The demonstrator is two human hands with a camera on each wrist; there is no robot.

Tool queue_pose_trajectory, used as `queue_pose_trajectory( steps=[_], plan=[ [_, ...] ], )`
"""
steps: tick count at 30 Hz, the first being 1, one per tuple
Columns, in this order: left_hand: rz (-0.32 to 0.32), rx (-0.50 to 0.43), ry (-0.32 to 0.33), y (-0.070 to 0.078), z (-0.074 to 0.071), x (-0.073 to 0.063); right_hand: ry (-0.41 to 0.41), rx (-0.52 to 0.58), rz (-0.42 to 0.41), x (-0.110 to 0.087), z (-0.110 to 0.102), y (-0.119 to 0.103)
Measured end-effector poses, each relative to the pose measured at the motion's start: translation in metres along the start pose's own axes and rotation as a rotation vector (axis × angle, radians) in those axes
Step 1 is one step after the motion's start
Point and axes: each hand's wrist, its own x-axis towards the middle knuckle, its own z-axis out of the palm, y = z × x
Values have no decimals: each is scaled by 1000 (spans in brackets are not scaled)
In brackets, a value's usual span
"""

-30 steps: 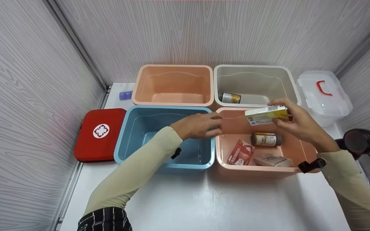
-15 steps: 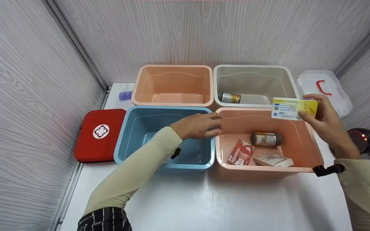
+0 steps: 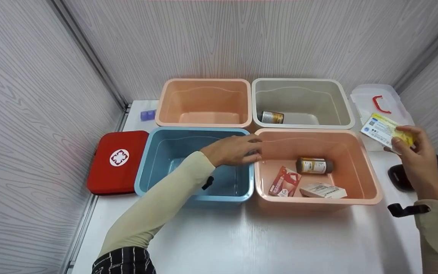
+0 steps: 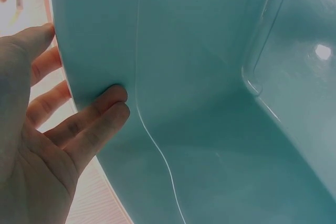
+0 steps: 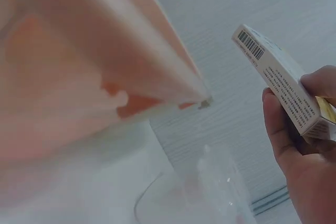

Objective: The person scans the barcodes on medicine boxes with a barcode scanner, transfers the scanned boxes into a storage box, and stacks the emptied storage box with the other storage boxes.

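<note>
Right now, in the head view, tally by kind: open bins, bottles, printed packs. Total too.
Open bins: 4
Bottles: 2
Printed packs: 3, one held in the right hand
Total: 9

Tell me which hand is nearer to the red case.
Left hand: it is across the blue bin from the red case; the right hand is farther, beyond the pink bin.

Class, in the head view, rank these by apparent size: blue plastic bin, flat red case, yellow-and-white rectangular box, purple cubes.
Blue plastic bin
Flat red case
Yellow-and-white rectangular box, in the right hand
Purple cubes
</note>
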Motion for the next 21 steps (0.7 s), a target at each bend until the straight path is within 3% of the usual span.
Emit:
queue_pose_trajectory(
  steps=[5, 10, 16, 21],
  plan=[
    [-8, -1, -11, 1, -1, 0, 80, 102, 158, -3, -16, 20],
    [-7, 2, -19, 1, -1, 0, 179, 316, 283, -7, -27, 41],
    [-9, 4, -18, 1, -1, 0, 346, 570, 339, -10, -32, 62],
    [-5, 2, -20, 2, -2, 0, 425, 657, 365, -16, -32, 74]
  ],
)
